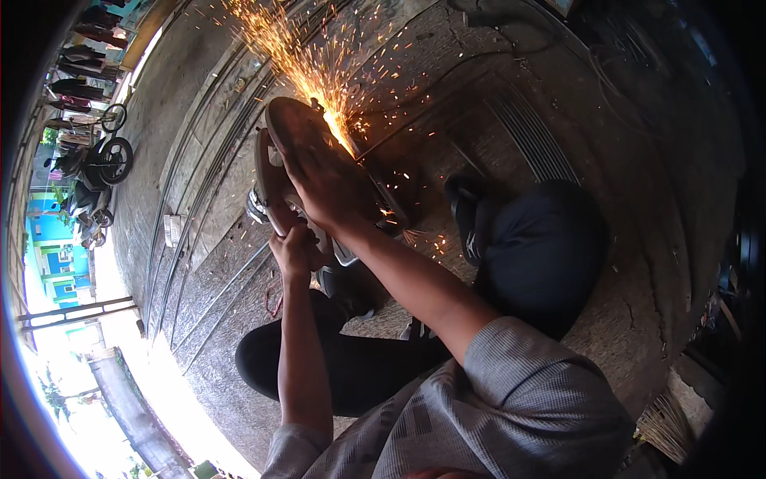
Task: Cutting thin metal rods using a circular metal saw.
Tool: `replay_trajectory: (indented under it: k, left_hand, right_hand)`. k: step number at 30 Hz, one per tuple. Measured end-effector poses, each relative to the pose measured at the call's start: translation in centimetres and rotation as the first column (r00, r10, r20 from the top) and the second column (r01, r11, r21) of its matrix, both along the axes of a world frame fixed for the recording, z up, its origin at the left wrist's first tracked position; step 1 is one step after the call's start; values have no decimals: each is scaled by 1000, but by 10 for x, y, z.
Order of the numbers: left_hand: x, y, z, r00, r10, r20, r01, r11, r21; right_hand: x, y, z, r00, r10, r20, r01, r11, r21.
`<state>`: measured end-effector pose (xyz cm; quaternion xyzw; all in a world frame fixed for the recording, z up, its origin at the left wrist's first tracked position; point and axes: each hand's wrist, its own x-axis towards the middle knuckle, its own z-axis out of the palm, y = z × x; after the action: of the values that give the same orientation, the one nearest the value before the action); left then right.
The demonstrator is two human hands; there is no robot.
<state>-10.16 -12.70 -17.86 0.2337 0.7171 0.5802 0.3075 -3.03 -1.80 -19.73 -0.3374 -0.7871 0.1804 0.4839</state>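
A cut-off saw with a round guard (281, 120) stands on the floor in front of me. My left hand (295, 249) is closed round the saw's curved handle (266, 172). Stretched over the side of the guard, my right hand (331, 185) lies with its fingers extended, partly in shadow. Bright orange sparks (319, 76) spray up and to the left from just beyond the right hand. The cutting point and the blade are hidden by the guard and that hand. A dark metal bar (388, 194) lies beside the saw, to the right of the right hand.
Long thin metal rods (179, 263) lie along the floor at the left. Several straight bars (533, 136) are bundled at the far right. My shoe (471, 219) is close to the saw. Motorbikes (92, 172) stand at the far left; a broom (665, 427) lies at the lower right.
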Motion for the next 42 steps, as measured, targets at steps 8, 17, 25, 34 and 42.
replay_trajectory:
  k: [8,17,25,34,42]
  left_hand:
    - [-6,-4,-9,1000,-11,9,11,1000,23]
    - [-2,-3,-11,1000,-8,3,8,1000,7]
    - [3,-12,-33,1000,-20,23,20,999,27]
    - [-19,7,8,995,-3,96,9,998,-58]
    - [-48,29,58,963,-40,267,70,992,-102]
  right_hand:
    - [-4,-1,-4,1000,10,-20,-10,1000,-18]
    - [-2,-2,-7,1000,15,-10,-15,999,-40]
    - [13,-9,-13,1000,15,-15,-15,1000,-6]
    - [-6,4,18,998,61,15,-59,992,-115]
    - [-20,54,78,905,330,268,-239,916,-322]
